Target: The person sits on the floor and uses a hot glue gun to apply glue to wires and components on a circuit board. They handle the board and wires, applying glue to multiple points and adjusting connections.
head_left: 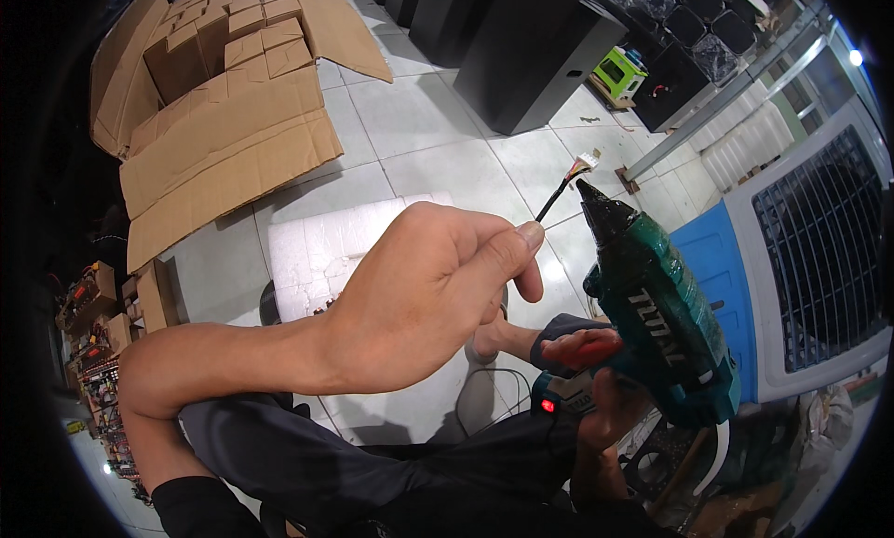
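Note:
Thumb and finger of my left hand (438, 286) pinch a thin black cable (556, 201). Its tip carries a small white connector (585, 163) with several coloured wires fanning into it. Wrapped round the handle of a teal hot glue gun (656, 305) is my right hand (596, 380). The gun's dark nozzle (605, 212) points up and sits close to the connector; whether they touch I cannot tell. A white glue stick (715, 459) curves out of the gun's rear, and a red light (548, 407) glows at its handle.
A white foam block (317, 226) lies on the tiled floor beyond my left arm. An open carton (233, 156) of small boxes stands far left. Tall black cabinets (521, 63) line the back. A blue and white air cooler (745, 258) is at right, and circuit boards (102, 361) are piled at left.

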{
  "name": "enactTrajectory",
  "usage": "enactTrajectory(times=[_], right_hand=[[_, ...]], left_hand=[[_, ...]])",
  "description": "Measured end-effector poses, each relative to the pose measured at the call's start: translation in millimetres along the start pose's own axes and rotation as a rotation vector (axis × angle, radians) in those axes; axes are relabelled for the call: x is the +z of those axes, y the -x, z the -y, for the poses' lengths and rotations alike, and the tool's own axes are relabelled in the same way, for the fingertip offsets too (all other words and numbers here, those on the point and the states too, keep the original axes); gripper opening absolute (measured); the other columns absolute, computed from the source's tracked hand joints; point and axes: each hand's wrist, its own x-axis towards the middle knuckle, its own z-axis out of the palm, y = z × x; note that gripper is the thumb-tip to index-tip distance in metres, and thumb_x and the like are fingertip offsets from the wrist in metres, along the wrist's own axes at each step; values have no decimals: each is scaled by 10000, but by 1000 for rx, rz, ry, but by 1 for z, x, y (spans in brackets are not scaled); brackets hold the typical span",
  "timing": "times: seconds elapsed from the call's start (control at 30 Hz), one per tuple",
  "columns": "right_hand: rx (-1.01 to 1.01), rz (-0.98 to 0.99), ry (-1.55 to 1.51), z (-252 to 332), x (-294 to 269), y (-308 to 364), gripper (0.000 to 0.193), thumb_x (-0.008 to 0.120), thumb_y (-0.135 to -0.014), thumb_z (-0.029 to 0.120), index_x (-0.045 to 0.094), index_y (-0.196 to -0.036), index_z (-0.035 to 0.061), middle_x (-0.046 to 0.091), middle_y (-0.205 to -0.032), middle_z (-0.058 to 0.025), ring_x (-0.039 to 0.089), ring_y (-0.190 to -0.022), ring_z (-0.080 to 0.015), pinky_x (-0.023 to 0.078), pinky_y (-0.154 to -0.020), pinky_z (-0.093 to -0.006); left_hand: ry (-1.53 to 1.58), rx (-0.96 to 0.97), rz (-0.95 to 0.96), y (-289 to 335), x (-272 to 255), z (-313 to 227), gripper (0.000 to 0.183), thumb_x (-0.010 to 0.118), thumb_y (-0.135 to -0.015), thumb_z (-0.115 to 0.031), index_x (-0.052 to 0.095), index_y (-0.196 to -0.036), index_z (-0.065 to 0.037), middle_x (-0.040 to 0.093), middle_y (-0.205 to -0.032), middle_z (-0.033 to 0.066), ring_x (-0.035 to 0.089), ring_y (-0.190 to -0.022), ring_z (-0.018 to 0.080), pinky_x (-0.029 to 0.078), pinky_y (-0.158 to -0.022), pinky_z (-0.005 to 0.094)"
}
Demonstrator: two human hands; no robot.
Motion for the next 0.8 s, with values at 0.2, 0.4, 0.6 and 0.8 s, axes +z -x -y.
enactTrajectory(times=[0.2,0.4,0.6,0.8], right_hand=[[41,-55,187,3,-1,-3,414,519,-945,168,446,-1197,-151,647,-942,-288,685,-862,-372,562,-805,-483],[233,-172,-180,22,2,-20,443,485,-920,102,436,-1287,-142,608,-1123,-314,647,-1028,-431,548,-888,-536],[535,-428,-438,34,-88,-32,506,500,-988,352,500,-1284,-58,618,-1172,-280,649,-1029,-426,550,-869,-497],[540,-618,-382,3,-181,-33,516,538,-987,394,520,-1251,-49,658,-984,-214,700,-809,-261,623,-639,-330]], left_hand=[[25,-14,-6,0,1,-1,450,454,-1028,-287,621,-787,55,552,-518,45,496,-484,73,384,-495,256],[40,-92,-56,4,-5,-3,414,483,-1018,-271,639,-794,40,476,-519,-9,412,-477,35,316,-475,229],[53,-130,-142,0,1,-5,365,523,-1002,-260,667,-817,19,459,-554,-47,364,-505,11,257,-463,218],[37,-36,-561,22,-37,14,291,472,-1023,-322,576,-946,-61,313,-554,-78,232,-437,15,158,-405,217]])
